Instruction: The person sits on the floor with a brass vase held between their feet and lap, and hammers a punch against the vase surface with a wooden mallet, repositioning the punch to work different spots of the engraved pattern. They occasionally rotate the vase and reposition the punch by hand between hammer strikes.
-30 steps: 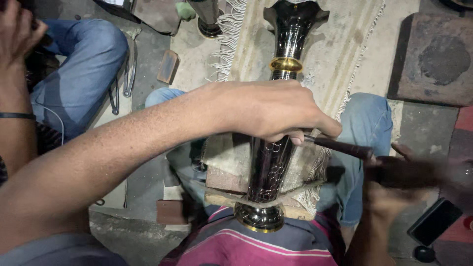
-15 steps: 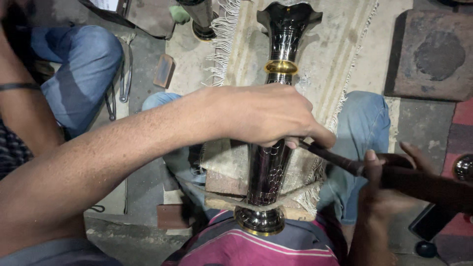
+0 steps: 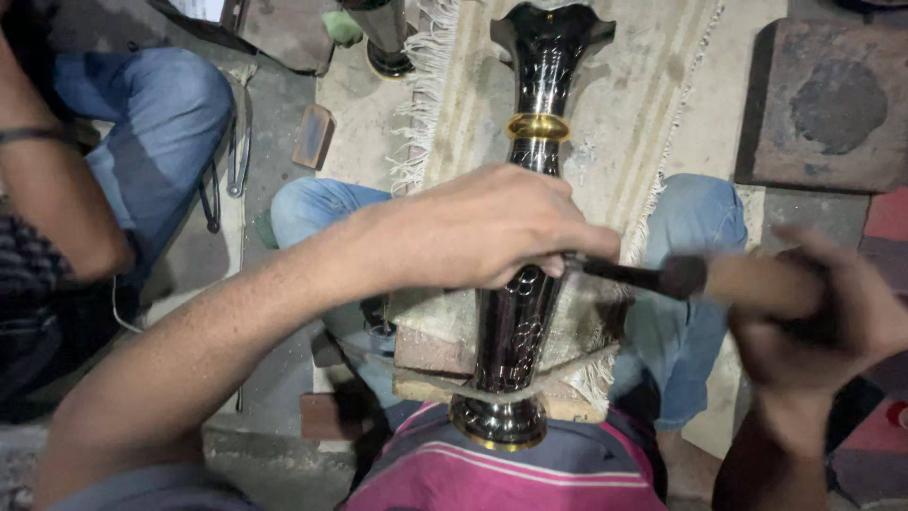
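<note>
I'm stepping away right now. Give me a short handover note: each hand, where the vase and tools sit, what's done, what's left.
Left hand: closed on a thin dark chisel, tip against the black vase.
Right hand: gripping a wooden-handled hammer, blurred.
Vase lies across a padded block on the lap, gold band and flared mouth pointing away.
Done: engraved pattern shows on the body below the hand.
Left: cannot tell how much remains.

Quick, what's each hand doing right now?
Left hand: closed over the black vase, pinching a thin dark tool.
Right hand: closed on a blurred wooden handle.
</note>
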